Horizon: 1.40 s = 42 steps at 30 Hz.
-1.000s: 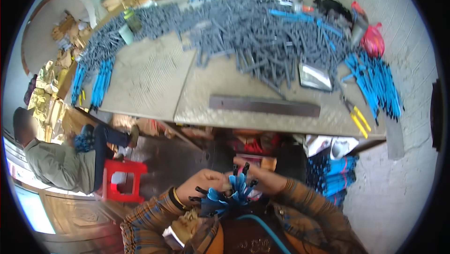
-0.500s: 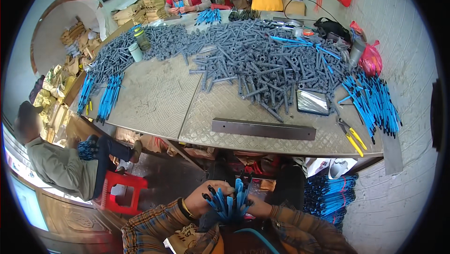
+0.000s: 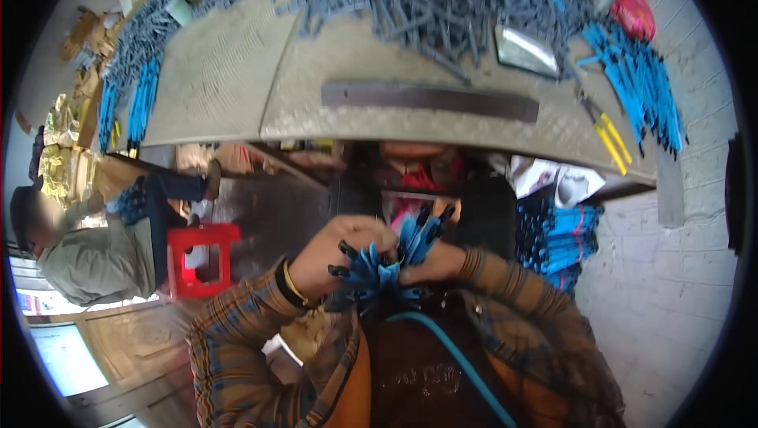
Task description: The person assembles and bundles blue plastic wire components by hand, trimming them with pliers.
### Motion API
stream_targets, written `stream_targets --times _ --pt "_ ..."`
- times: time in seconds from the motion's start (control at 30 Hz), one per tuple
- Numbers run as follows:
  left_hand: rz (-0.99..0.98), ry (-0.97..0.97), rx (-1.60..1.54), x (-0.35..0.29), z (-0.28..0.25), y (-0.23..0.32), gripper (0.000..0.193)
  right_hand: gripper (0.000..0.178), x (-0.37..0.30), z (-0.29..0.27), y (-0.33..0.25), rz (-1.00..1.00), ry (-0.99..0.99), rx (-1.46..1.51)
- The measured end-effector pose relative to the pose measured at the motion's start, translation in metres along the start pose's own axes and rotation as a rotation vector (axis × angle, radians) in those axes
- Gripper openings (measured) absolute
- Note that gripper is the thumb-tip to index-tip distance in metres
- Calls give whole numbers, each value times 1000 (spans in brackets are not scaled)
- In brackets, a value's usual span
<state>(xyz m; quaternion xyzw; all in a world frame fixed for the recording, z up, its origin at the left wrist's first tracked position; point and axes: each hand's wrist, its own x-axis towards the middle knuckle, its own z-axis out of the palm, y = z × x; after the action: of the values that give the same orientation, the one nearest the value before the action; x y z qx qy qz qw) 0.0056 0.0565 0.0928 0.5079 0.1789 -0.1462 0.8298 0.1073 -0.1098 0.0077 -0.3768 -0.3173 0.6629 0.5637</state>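
Observation:
In front of my lap, both hands grip one bundle of blue sticks with black tips, its tips pointing up and outward. My left hand is closed around the left side, its fingers bent over the top of the bundle. On the other side, my right hand is closed round the sticks, its fingers partly hidden behind them. The picture is blurred, so the small work between the fingers cannot be made out. A loose blue strap or tube crosses the dark apron below my hands.
Ahead is a table with a heap of grey plastic tubes, a dark metal bar, a flat glossy device, yellow-handled pliers and blue sticks. Tied bundles lie below right. A person sits left beside a red stool.
My view has tipped downward, so the table sits higher and the far people are out of view. Both hands still hold the blue bundle, which now spreads into two clusters.

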Motion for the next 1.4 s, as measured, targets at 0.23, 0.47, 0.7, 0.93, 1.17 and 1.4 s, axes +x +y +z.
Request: stream_targets --times 0.23,0.47,0.7,0.93,1.17,1.4 --pt "-187 -311 200 7 -13 15 13 32 -5 8 3 -43 -20 31" --pt "-124 -586 106 16 -25 5 15 28 -3 3 -7 -2 -106 -65" --pt "-83 -563 -32 16 -25 -3 12 29 -3 -1 -3 -52 -124 38" --pt "53 -590 202 11 -20 -4 10 29 1 -13 17 -50 -296 -212" --pt "65 -569 181 7 -20 -6 13 21 -4 0 -7 -133 -282 -260" --pt "59 -474 37 10 -26 -4 9 22 -10 6 25 -285 30 -292"
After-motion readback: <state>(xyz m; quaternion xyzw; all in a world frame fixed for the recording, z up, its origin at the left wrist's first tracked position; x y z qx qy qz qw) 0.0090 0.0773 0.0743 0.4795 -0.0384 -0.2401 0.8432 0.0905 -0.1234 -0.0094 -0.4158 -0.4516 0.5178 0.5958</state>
